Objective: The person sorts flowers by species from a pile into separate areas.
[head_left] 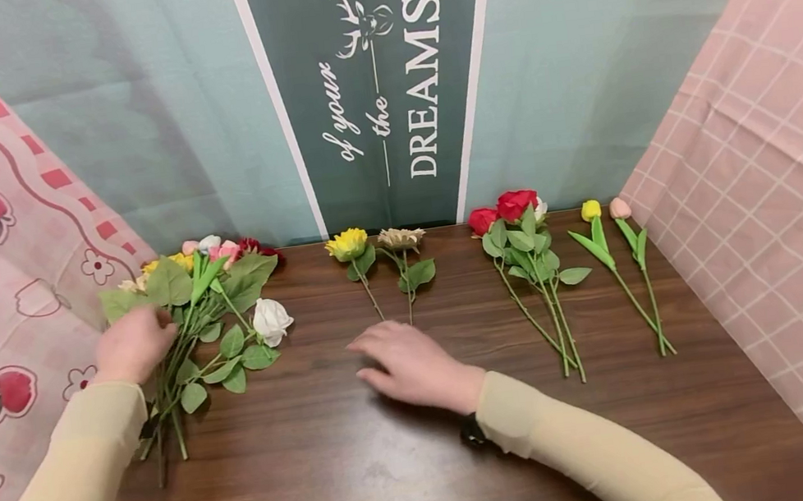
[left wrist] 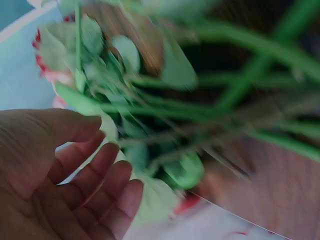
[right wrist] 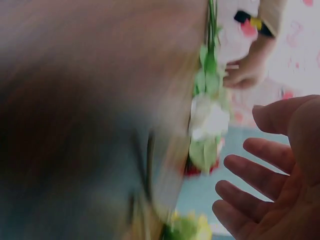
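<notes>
We see the big flower bunch (head_left: 206,283) at ten o'clock on the table (head_left: 411,464). The left hand (head_left: 133,343) is right by it, its fingers softly bent and holding nothing. The right hand (head_left: 414,365) is near the middle, fingers loose and free, by the stems of the yellow flower (head_left: 348,245) and brown flower (head_left: 402,239) at twelve o'clock. We see red roses (head_left: 518,205) at one o'clock
</notes>
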